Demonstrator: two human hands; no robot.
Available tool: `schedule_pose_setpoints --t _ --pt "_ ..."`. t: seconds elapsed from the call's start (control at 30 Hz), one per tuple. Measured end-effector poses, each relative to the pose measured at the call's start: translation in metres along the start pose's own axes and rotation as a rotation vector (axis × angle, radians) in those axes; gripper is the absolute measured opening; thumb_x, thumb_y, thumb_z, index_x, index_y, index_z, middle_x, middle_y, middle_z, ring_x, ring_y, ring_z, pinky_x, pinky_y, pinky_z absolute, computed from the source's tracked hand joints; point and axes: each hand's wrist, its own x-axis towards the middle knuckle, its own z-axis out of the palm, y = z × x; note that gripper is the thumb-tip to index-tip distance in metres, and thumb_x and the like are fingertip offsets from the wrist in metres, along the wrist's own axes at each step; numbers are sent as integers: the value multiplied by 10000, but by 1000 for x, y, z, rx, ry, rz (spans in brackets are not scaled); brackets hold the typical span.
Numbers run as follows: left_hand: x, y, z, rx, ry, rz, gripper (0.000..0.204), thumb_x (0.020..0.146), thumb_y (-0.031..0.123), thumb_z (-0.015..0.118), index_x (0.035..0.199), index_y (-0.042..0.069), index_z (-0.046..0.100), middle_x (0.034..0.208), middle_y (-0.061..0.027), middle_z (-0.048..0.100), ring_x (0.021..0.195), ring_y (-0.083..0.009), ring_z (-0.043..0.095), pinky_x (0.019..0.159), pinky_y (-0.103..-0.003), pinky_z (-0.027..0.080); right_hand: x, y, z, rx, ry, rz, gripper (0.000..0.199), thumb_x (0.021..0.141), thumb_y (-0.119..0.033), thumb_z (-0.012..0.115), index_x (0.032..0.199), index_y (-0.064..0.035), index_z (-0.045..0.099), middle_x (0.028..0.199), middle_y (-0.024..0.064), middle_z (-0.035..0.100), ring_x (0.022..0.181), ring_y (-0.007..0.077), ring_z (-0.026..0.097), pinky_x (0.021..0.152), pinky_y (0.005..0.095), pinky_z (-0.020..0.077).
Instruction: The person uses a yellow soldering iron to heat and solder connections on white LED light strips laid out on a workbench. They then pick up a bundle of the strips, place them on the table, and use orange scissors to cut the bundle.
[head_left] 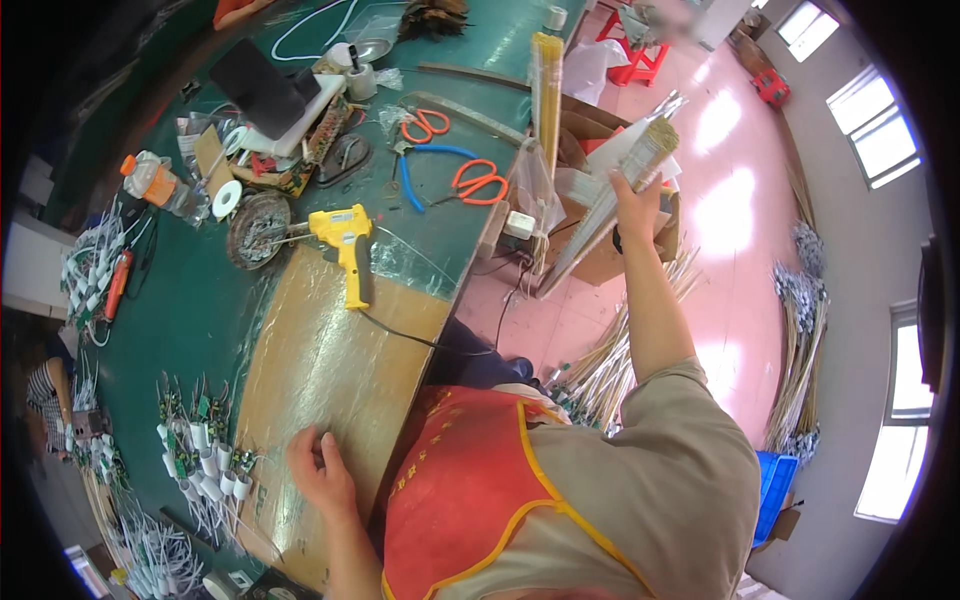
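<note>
Head view: the right hand (pixel 637 205) was raised off the table's right edge, closed round a long bundle of thin rods (pixel 610 205) slanting up-right. The left hand (pixel 318 470) lay open and empty on the table (pixel 330 360) near its front edge, far from the bundle.

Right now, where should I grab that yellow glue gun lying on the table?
Take the yellow glue gun by its handle, the long part pointing toward the person, coming down from above. It lies flat on the brown board, so the handle is free to wrap with your fingers. Keep clear of the metal nozzle at its left end, which may be hot, and mind the black cord.
</note>
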Motion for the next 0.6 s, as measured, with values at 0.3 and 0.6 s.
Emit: schedule_pose_setpoints --t 0.3,0.6 --pt "2 -9 -30 -86 183 -53 217 904 53 658 1112 -11 653 1058 -105 637 892 -189 589 809 -297 468 4 -19 -61 187 172 94 431 838 -125 724 1212 35 581 1104 130 657 961 228 644 868 363 526" --pt "-4 -25 -79 -338 280 -149 243 975 101 616 1180 -31 616 1122 -87 624 1003 -166 579 887 -298 463 116 -283 -218 422 355 -330 441 881 -180 722 1213 72 579 1093 159 645 950 256 663 787 367 576"
